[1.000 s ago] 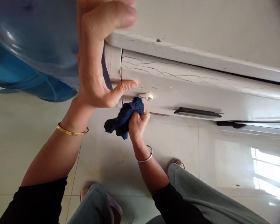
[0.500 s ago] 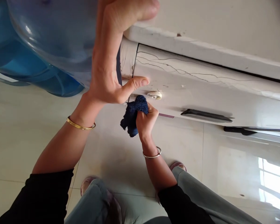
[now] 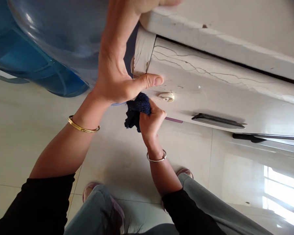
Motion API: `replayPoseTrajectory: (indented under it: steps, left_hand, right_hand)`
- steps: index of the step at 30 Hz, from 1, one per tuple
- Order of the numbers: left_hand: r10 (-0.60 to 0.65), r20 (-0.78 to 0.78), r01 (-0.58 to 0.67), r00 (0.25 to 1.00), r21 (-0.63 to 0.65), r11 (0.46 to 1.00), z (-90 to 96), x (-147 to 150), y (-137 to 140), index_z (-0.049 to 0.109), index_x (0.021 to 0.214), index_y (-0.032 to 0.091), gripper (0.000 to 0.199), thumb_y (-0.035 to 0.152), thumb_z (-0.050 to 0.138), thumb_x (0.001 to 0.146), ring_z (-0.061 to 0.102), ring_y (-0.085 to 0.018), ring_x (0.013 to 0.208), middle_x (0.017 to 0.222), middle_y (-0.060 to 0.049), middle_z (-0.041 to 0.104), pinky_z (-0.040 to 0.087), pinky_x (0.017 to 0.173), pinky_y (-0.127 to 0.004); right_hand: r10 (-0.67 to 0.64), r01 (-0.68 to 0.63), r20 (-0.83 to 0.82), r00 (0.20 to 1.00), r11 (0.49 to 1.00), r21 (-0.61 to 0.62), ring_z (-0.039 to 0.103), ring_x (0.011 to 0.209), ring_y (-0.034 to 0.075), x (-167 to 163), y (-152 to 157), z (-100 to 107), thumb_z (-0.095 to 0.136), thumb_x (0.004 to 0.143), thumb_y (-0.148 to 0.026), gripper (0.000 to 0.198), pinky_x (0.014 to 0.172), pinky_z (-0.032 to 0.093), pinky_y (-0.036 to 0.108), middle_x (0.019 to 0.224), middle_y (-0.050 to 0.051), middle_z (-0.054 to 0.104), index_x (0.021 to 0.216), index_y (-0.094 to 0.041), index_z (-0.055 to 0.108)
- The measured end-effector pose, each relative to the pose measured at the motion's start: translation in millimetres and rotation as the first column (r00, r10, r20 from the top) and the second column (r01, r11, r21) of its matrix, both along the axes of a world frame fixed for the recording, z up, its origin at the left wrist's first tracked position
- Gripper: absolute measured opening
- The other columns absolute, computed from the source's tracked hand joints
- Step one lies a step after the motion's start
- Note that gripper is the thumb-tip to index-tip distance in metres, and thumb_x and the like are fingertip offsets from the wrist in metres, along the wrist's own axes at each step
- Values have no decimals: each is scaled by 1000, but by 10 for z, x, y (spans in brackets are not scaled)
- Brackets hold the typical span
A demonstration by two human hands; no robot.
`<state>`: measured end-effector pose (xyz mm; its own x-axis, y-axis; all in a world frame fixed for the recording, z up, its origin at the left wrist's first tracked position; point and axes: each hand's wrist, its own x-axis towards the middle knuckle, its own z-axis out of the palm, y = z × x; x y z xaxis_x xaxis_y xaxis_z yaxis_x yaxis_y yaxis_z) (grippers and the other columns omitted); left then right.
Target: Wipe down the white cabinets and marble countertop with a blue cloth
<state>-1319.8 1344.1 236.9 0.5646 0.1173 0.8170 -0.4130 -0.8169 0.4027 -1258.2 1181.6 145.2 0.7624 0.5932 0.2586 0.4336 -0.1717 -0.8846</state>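
Note:
My left hand (image 3: 120, 71) is spread at the left corner of a worn white cabinet (image 3: 210, 94), thumb out over its front and fingers running up to the top edge, partly cut off by the frame. Just below it, my right hand (image 3: 152, 122) is closed around a dark blue cloth (image 3: 139, 107). The cloth bunches out past the thumb, close to the cabinet's left side. A round cream-coloured fitting (image 3: 167, 97) sits on the drawer front beside the cloth. Cracks run along the upper drawer front.
A big blue translucent plastic bottle (image 3: 51, 42) stands at the left, beside my left hand. A dark handle (image 3: 218, 120) juts from the drawer front on the right. Pale floor tiles (image 3: 112, 143) lie below, with my feet at the bottom.
My right hand has moved slightly up and left with the cloth, nearer the cabinet's side. My left hand stays spread at the corner, shifted slightly up and right.

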Motion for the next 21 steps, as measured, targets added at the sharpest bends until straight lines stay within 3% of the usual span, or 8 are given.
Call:
replayPoseTrajectory:
  steps: [3, 5, 8, 13, 17, 21]
  left_hand:
    - [163, 74, -174, 984, 181, 968, 46, 2, 6, 57, 132, 19, 58, 59, 61, 91, 57, -26, 132, 136, 11, 55, 42, 115, -42]
    - [192, 71, -204, 979, 233, 951, 75, 3, 19, 58, 130, 16, 60, 63, 53, 92, 58, -26, 131, 133, 9, 56, 44, 112, -42]
    - [190, 56, -197, 980, 204, 959, 103, -8, 36, 57, 132, 18, 60, 63, 47, 95, 58, -24, 131, 134, 10, 57, 44, 112, -39]
    - [99, -18, -94, 995, 208, 974, 136, -40, 70, 54, 138, 21, 65, 61, 66, 88, 52, -32, 140, 147, 6, 56, 42, 117, -46]
    - [84, -64, -79, 994, 78, 994, 170, -64, 82, 57, 138, 21, 62, 59, 66, 90, 50, -29, 143, 148, 9, 54, 36, 121, -45]
    - [13, -60, -5, 998, 117, 993, 175, -52, 143, 57, 137, 24, 55, 53, 69, 92, 39, -29, 151, 146, 10, 56, 26, 129, -44]
  right_hand:
    - [-29, 29, 17, 999, 1000, -11, 32, 55, 6, -2, 2, 0, 49, 79, -15, 19, 55, 29, 21, 53, -8, 33, 61, -17, 54]
    - [-20, 20, 15, 1000, 1000, -21, 32, 54, 7, -10, 8, 5, 49, 80, -15, 20, 54, 29, 21, 52, -8, 33, 62, -18, 54]
    - [12, -11, 40, 999, 1000, -21, 32, 54, 7, -16, 16, 9, 49, 81, -16, 19, 54, 30, 21, 52, -8, 35, 63, -18, 56]
    - [-6, 7, 86, 996, 1000, -16, 29, 55, 7, -4, 30, 39, 47, 77, -15, 19, 53, 26, 21, 52, -8, 30, 58, -18, 50]
    - [20, -19, 93, 995, 1000, -10, 26, 56, 7, -37, 79, 116, 47, 79, -16, 20, 53, 27, 21, 52, -8, 32, 59, -19, 50]
    - [-20, 18, 64, 998, 999, 37, 26, 56, 8, -125, 143, 170, 48, 80, -19, 22, 53, 26, 21, 54, -7, 30, 58, -19, 46]
